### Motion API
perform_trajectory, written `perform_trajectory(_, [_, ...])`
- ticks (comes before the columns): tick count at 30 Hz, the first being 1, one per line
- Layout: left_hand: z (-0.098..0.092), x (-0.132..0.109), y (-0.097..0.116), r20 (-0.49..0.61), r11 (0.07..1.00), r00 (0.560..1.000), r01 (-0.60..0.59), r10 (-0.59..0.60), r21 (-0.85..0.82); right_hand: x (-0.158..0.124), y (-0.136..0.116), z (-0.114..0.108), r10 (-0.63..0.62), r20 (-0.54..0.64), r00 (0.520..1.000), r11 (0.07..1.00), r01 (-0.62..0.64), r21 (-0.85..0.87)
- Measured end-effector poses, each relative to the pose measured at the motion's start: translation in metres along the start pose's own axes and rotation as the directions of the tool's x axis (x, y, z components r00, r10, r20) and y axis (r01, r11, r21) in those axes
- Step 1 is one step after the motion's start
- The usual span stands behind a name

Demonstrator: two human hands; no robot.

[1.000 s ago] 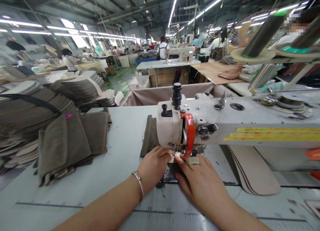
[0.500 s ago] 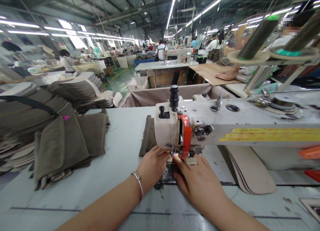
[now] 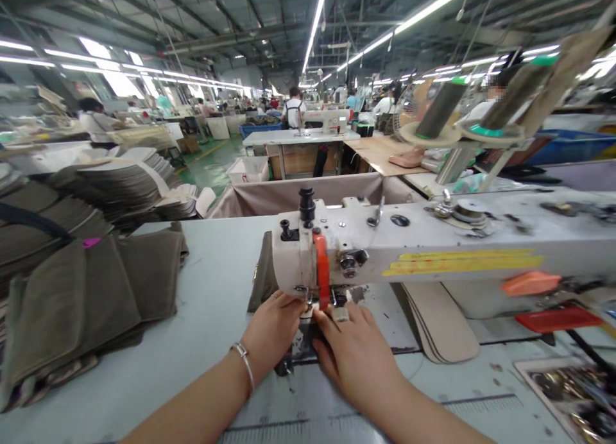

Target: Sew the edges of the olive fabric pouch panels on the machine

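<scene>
A white sewing machine [image 3: 332,239] with an orange guard [image 3: 320,271] stands in front of me. Its presser foot rests over a small pale bit of material, mostly covered by my fingers. An olive-brown fabric piece [image 3: 264,278] sticks out behind and left of the machine head. At the left of the foot, my left hand [image 3: 273,325] is closed, fingertips pinching the edge of the piece. My right hand [image 3: 359,344] lies on the machine bed at the right of the foot, fingers stretched out, index fingertip touching the work by the needle.
Stacked olive fabric pieces [image 3: 81,296] lie on the left of the table. Pale rounded panels [image 3: 445,332] lean under the machine arm. Thread cones [image 3: 440,107] stand at right, with red-handled scissors [image 3: 558,317] and a tray of metal parts [image 3: 568,392] below.
My view has turned to the right, so the machine and table sit further left. Both hands keep their places beside the presser foot.
</scene>
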State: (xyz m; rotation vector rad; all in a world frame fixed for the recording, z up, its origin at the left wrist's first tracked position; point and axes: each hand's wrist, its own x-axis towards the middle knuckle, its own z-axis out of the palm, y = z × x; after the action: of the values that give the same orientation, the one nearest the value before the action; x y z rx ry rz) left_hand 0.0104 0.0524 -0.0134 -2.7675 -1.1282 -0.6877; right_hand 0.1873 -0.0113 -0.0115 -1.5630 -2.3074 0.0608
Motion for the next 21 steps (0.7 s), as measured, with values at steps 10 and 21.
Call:
perform_trajectory(10, [-0.002, -0.003, -0.008, -0.043, 0.997, 0.999, 0.001, -0.004, -0.079, -0.005, -0.001, -0.011, 0.006, -0.035, 0.999, 1.000, -0.005, 0.026])
perform_trajectory(21, [0.001, 0.004, -0.025, 0.027, 0.991, 0.992, 0.123, -0.122, -0.044, -0.085, 0.111, -0.051, 0.381, -0.286, 0.880, 0.880, -0.439, -0.180])
